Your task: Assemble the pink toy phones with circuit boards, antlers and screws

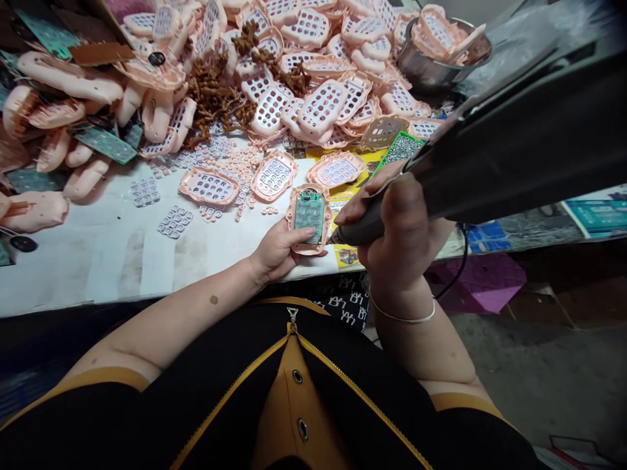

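My left hand grips a pink plastic shell with a green circuit board seated in it, resting it on the white table at the front edge. The thumb lies across the board's lower part. My right hand is wrapped round a black electric screwdriver, whose tip points left at the shell's right side. A thin bangle sits on the right wrist.
A big heap of pink keypad shells covers the back of the table, with brown parts, loose grey rubber keypads and green boards. A metal bowl of shells stands back right. Yellow paper lies under the work.
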{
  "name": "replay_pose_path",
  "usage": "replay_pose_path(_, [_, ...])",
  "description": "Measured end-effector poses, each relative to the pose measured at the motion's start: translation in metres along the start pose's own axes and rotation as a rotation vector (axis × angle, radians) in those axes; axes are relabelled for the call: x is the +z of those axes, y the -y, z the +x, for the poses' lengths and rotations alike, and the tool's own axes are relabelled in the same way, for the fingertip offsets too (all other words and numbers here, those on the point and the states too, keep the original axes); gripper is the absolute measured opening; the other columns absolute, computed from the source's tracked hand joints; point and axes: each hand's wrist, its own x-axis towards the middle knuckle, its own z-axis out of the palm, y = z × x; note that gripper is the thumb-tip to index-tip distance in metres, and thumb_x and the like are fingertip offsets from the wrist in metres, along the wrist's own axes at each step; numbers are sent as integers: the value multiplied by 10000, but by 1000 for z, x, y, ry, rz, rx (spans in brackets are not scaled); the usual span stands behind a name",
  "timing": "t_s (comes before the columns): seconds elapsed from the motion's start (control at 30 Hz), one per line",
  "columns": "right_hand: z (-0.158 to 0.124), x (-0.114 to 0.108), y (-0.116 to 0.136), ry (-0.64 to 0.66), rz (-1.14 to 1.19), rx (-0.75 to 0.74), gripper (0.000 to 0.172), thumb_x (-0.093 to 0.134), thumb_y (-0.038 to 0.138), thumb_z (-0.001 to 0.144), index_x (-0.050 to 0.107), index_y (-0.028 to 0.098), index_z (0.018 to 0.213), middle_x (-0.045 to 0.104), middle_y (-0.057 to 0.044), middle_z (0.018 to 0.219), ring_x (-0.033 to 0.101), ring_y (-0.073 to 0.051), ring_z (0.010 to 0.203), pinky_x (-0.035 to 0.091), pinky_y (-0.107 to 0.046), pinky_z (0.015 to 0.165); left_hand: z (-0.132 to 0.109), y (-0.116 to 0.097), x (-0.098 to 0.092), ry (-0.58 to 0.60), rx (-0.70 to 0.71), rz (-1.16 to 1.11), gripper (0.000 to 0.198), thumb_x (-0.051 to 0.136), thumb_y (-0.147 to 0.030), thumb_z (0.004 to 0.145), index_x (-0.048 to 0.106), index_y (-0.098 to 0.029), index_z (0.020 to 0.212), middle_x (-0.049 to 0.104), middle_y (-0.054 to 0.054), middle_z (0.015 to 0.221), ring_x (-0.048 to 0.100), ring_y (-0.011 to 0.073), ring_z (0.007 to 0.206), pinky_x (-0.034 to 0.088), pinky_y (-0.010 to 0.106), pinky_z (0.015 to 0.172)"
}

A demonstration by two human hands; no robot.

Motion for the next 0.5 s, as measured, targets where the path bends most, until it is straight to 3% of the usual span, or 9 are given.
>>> replay_pose_path(0.13, [2, 1, -3, -102, 26, -143, 310, 617, 606, 833, 669, 303, 794, 477, 60, 512, 508, -134, 445, 488, -326, 528, 2, 2, -3, 7, -4, -8, 393, 741, -139, 715, 629, -137, 1091, 719, 46, 934, 688, 168, 745, 618, 356, 694])
replay_pose_path(0.37, [-1, -1, -8, -96, 124, -151, 333, 473, 507, 905, 704, 269, 871, 484, 67, 540, 583, -114, 479, 479, -297, 547, 1, 2, -3, 5, 15, 16, 390, 737, -132, 720, 638, -156, 1097, 721, 63, 1034, 697, 173, 796, 620, 344, 708])
replay_pose_path(0.5, [-2, -1, -11, -91, 79, -79, 315, 554, 587, 844, 683, 300, 867, 481, 65, 536, 592, -146, 488, 526, -332, 558, 2, 2, -2, 23, 21, 32, 382, 740, -135, 714, 650, -161, 1085, 716, 61, 1048, 697, 175, 829, 617, 346, 728])
